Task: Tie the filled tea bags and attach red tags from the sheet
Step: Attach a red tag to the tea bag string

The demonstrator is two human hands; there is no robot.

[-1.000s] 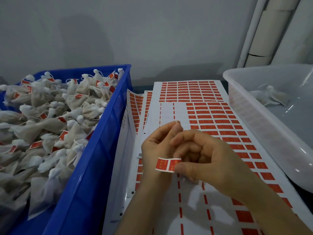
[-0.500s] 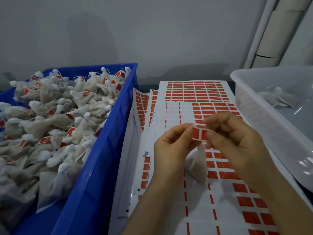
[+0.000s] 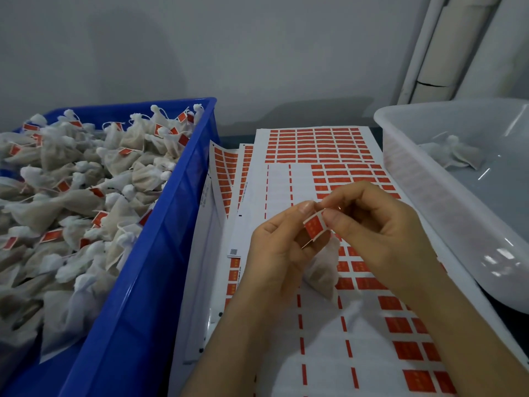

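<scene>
The red tag [image 3: 315, 227] is pinched between your left hand [image 3: 282, 247] and right hand [image 3: 378, 230], above the sheet [image 3: 320, 348]; the tea bag [image 3: 322, 270] hangs under them. If your pinch shifts, I think the tag may fold crooked.

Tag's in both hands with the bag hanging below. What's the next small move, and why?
Probably press the red tag fully shut. Both the left hand and right hand pinch it half-folded above the tea bag, so sealing comes first.
</scene>
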